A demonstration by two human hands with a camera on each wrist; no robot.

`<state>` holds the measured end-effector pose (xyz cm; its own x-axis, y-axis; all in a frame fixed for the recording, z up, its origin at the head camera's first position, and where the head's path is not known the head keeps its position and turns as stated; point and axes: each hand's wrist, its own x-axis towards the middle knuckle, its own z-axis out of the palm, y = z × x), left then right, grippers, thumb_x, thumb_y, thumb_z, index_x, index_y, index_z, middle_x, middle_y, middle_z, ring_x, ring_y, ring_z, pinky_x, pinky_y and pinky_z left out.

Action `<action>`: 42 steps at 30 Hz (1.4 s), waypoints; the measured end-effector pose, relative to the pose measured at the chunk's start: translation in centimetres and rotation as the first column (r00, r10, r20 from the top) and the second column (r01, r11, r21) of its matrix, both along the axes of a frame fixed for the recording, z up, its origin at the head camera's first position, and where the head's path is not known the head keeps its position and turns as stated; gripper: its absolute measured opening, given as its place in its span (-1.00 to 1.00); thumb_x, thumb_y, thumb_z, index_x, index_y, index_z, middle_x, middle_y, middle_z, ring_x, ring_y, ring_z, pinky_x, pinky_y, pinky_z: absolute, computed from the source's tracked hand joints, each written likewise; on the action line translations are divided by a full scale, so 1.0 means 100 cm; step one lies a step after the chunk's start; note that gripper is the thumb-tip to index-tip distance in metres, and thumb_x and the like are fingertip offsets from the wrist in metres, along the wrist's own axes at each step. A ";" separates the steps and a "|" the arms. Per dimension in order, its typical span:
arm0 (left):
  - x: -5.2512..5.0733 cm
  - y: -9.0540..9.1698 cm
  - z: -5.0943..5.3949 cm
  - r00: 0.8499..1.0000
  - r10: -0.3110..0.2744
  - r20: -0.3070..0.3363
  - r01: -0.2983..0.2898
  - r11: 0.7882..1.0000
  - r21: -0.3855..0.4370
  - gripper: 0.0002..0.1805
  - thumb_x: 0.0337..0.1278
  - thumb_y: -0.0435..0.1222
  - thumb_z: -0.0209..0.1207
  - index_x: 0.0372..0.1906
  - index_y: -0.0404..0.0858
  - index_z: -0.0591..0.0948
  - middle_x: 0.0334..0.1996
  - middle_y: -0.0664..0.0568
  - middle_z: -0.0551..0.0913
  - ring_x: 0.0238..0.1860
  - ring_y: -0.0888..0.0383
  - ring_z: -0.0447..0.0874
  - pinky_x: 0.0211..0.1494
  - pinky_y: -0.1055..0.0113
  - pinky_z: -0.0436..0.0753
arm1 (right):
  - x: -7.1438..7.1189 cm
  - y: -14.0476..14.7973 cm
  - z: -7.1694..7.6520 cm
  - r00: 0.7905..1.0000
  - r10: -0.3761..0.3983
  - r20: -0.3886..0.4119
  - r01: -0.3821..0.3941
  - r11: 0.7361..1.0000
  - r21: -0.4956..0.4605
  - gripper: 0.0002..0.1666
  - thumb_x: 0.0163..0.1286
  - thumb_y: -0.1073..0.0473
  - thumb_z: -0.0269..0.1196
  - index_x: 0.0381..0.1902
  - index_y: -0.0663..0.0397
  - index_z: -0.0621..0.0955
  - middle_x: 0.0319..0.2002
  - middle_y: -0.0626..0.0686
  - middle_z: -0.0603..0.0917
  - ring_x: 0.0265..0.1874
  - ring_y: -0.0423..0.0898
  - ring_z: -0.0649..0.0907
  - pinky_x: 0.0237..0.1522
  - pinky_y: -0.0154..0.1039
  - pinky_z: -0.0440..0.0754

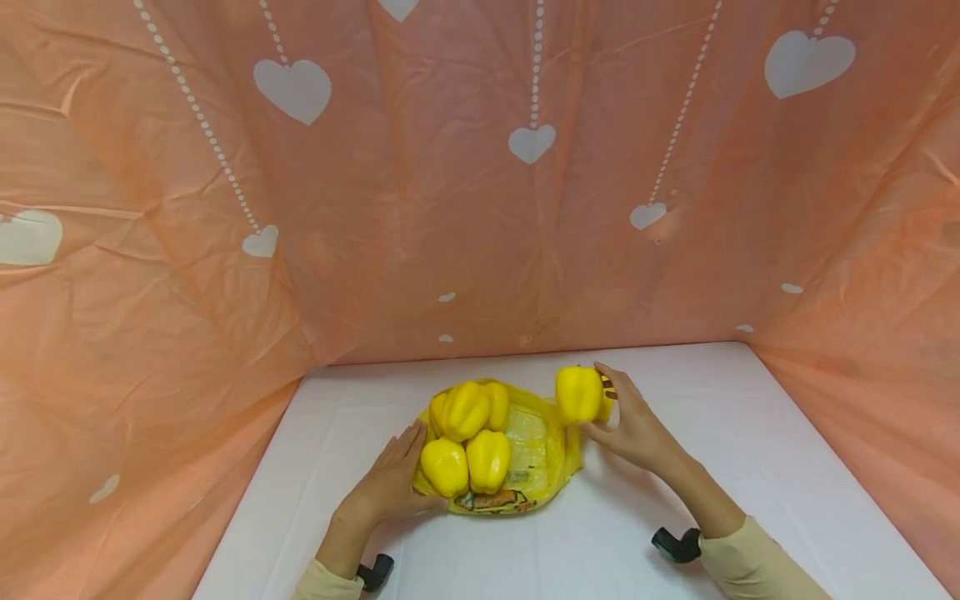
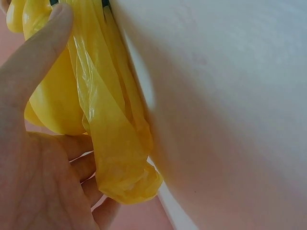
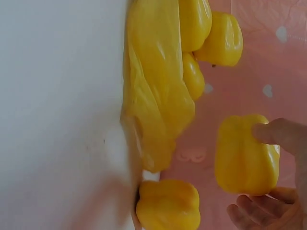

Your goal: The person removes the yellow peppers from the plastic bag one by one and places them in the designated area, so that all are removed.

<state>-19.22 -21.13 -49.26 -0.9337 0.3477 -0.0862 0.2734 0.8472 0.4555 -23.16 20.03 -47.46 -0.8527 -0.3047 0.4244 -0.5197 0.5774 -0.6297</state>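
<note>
In the head view, my right hand [image 1: 633,429] holds a yellow bell pepper [image 1: 579,394] in the air just right of a yellow plastic bag [image 1: 551,454]. The right wrist view shows the thumb on one side of this pepper [image 3: 244,158] and fingers on the other. Several more yellow bell peppers [image 1: 488,461] sit heaped in the bag's left half. My left hand [image 1: 390,479] rests against the bag's left side, fingers extended and thumb along its front. In the left wrist view, the bag [image 2: 112,139] hides the fingertips.
Another yellow bell pepper [image 3: 168,206] lies on the white table [image 1: 637,533] right of the bag, partly behind the held one in the head view. A peach curtain [image 1: 465,208] with white hearts encloses the table's back and sides.
</note>
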 end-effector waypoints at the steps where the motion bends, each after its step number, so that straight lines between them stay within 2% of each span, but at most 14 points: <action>1: 0.000 0.000 0.000 1.000 0.000 0.001 0.000 1.000 0.000 0.40 -0.04 0.09 0.64 0.68 -0.52 0.07 0.71 -0.36 0.03 0.70 -0.27 0.03 0.78 -0.15 -0.04 | 0.000 0.002 0.001 1.000 0.000 -0.010 0.000 1.000 0.001 0.11 0.23 0.36 0.59 0.59 0.35 0.21 0.44 0.33 0.41 0.29 0.28 0.55 0.35 0.31 0.61; 6: 0.000 0.000 -0.001 1.000 0.003 0.000 -0.003 1.000 -0.003 0.40 -0.04 0.09 0.64 0.68 -0.52 0.06 0.71 -0.35 0.02 0.71 -0.27 0.02 0.78 -0.15 -0.04 | 0.000 0.012 0.003 0.998 -0.004 -0.060 0.005 1.000 0.009 0.08 0.18 0.43 0.58 0.55 0.42 0.25 0.42 0.36 0.42 0.26 0.31 0.57 0.30 0.34 0.62; 7: 0.000 0.000 -0.001 1.000 0.004 -0.001 -0.004 1.000 -0.002 0.41 -0.05 0.09 0.64 0.68 -0.52 0.06 0.71 -0.36 0.02 0.70 -0.27 0.03 0.78 -0.16 -0.04 | -0.001 0.014 0.003 0.997 -0.003 -0.073 0.004 1.000 0.012 0.08 0.17 0.44 0.59 0.54 0.42 0.25 0.41 0.36 0.42 0.25 0.31 0.58 0.34 0.18 0.66; 11: 0.000 0.000 -0.001 1.000 0.007 -0.004 -0.007 1.000 -0.003 0.41 -0.06 0.09 0.64 0.68 -0.51 0.06 0.71 -0.36 0.03 0.70 -0.27 0.03 0.78 -0.15 -0.04 | -0.002 0.022 0.004 0.995 -0.005 -0.103 0.007 1.000 0.021 0.08 0.16 0.42 0.60 0.53 0.41 0.28 0.39 0.34 0.44 0.23 0.29 0.60 0.32 0.17 0.67; 13: 0.000 0.000 -0.001 1.000 0.007 -0.003 -0.007 1.000 -0.005 0.42 -0.06 0.10 0.64 0.68 -0.51 0.06 0.71 -0.35 0.03 0.70 -0.27 0.03 0.78 -0.15 -0.04 | -0.002 0.026 0.005 0.995 -0.006 -0.096 0.008 1.000 0.022 0.07 0.18 0.39 0.61 0.54 0.39 0.28 0.40 0.33 0.45 0.24 0.29 0.60 0.33 0.17 0.67; 14: 0.000 0.000 -0.001 1.000 0.007 -0.003 -0.007 1.000 -0.006 0.42 -0.05 0.10 0.64 0.69 -0.50 0.06 0.71 -0.35 0.03 0.70 -0.27 0.03 0.78 -0.15 -0.04 | -0.002 0.028 0.006 0.996 -0.009 -0.087 0.011 1.000 0.025 0.07 0.20 0.38 0.60 0.54 0.38 0.27 0.40 0.33 0.44 0.24 0.29 0.60 0.28 0.33 0.62; 21: 0.000 0.000 -0.002 1.000 0.007 -0.001 -0.007 1.000 -0.005 0.41 -0.04 0.10 0.63 0.69 -0.50 0.06 0.71 -0.35 0.03 0.70 -0.28 0.03 0.78 -0.16 -0.04 | -0.002 0.040 0.011 0.997 -0.040 -0.059 0.043 0.998 0.047 0.10 0.20 0.37 0.60 0.57 0.38 0.25 0.40 0.33 0.42 0.26 0.27 0.58 0.29 0.33 0.60; 31: 0.002 0.000 0.000 1.000 0.015 0.006 -0.015 1.000 -0.007 0.41 -0.05 0.12 0.63 0.69 -0.49 0.07 0.71 -0.35 0.04 0.70 -0.27 0.03 0.78 -0.16 -0.04 | -0.006 0.062 0.014 0.996 -0.091 0.011 0.090 0.995 0.043 0.08 0.24 0.40 0.56 0.57 0.41 0.21 0.41 0.39 0.37 0.27 0.37 0.55 0.32 0.38 0.56; 38: 0.002 0.000 0.000 1.000 0.018 0.009 -0.018 1.000 -0.005 0.40 -0.05 0.12 0.63 0.69 -0.49 0.08 0.71 -0.35 0.04 0.71 -0.27 0.02 0.77 -0.17 -0.03 | -0.012 0.073 0.009 0.994 -0.107 -0.014 0.107 0.993 0.041 0.08 0.19 0.46 0.56 0.55 0.48 0.22 0.35 0.43 0.42 0.23 0.38 0.54 0.27 0.39 0.60; 42: 0.002 -0.001 0.000 1.000 0.016 0.019 -0.016 1.000 -0.005 0.40 -0.04 0.12 0.63 0.69 -0.49 0.07 0.71 -0.34 0.03 0.71 -0.27 0.01 0.77 -0.17 -0.04 | -0.014 0.078 0.008 0.993 -0.119 0.008 0.118 0.992 0.043 0.09 0.21 0.41 0.57 0.56 0.48 0.21 0.35 0.45 0.40 0.22 0.41 0.54 0.27 0.41 0.59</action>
<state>-19.05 -21.19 -49.26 -0.9374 0.3319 -0.1054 0.2510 0.8537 0.4562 -24.60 27.86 -46.67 -0.8882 -0.2188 0.4040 -0.4395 0.6608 -0.6084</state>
